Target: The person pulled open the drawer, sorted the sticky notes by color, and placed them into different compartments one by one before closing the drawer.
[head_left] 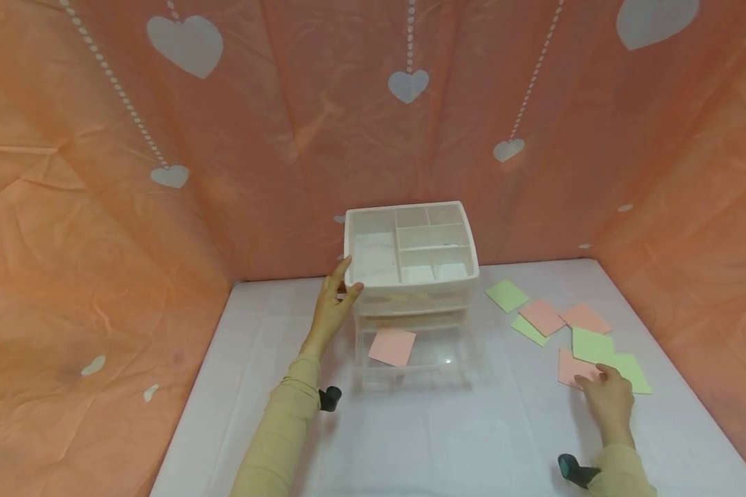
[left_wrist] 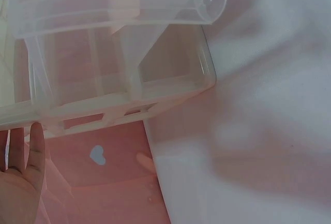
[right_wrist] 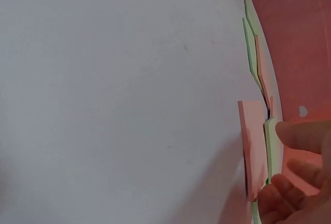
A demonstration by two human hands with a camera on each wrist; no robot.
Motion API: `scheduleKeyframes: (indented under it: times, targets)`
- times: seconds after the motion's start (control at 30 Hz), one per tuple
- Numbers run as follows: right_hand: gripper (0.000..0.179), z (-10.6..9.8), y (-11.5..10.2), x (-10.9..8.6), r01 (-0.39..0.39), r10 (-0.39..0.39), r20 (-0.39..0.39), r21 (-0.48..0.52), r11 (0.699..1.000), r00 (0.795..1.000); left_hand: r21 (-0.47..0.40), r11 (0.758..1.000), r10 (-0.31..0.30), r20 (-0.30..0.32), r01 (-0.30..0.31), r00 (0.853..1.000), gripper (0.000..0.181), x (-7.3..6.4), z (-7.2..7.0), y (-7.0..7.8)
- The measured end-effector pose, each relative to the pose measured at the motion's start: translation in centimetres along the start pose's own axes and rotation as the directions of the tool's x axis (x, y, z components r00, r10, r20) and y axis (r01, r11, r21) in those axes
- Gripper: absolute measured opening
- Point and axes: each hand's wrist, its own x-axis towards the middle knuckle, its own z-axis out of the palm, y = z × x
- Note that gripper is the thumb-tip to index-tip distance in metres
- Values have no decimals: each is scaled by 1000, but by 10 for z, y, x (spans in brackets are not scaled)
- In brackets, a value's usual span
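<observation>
A white plastic drawer organizer (head_left: 410, 300) stands at the back of the table, with a divided tray on top. Its clear bottom drawer (head_left: 441, 345) is pulled out, and a pink sticky note pad (head_left: 391, 346) lies inside. My left hand (head_left: 331, 310) touches the organizer's front left corner, thumb at the top rim; in the left wrist view its straight fingers (left_wrist: 36, 149) rest against the side. Over on the right, my right hand (head_left: 609, 400) is at a pink sticky note pad (head_left: 572, 369), thumb and fingers apart, loosely bent. Whether the fingertips touch the pad, I cannot tell.
Several more green and pink pads lie scattered on the right, including a green pad (head_left: 593, 344) beside my right hand and another green pad (head_left: 506, 295) near the organizer. A white cloth covers the table (head_left: 447, 442). Orange curtains (head_left: 323, 138) with hearts enclose it.
</observation>
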Motion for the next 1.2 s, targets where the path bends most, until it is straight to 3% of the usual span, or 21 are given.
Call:
scheduleKeyframes:
  times: [0.2, 0.4, 0.6, 0.83, 1.2]
  targets:
    - [65, 1, 10, 1, -41, 41, 6, -97, 994, 999, 9, 1000, 10, -6, -10, 1000, 58, 0, 1, -1]
    - [61, 3, 15, 2, -39, 37, -15, -158, 987, 999, 10, 1000, 11, -10, -11, 1000, 58, 0, 2, -1]
    - [59, 2, 13, 4, -66, 67, 0, -158, 985, 998, 8, 1000, 18, -14, -18, 1000, 58, 1, 1, 0]
    - [59, 4, 14, 3, -46, 40, -31, -199, 979, 999, 9, 1000, 16, -18, -16, 1000, 59, 1, 2, 2]
    - [71, 2, 12, 5, -150, 160, 35, -199, 969, 987, 3, 1000, 13, -17, -13, 1000, 60, 0, 1, 2]
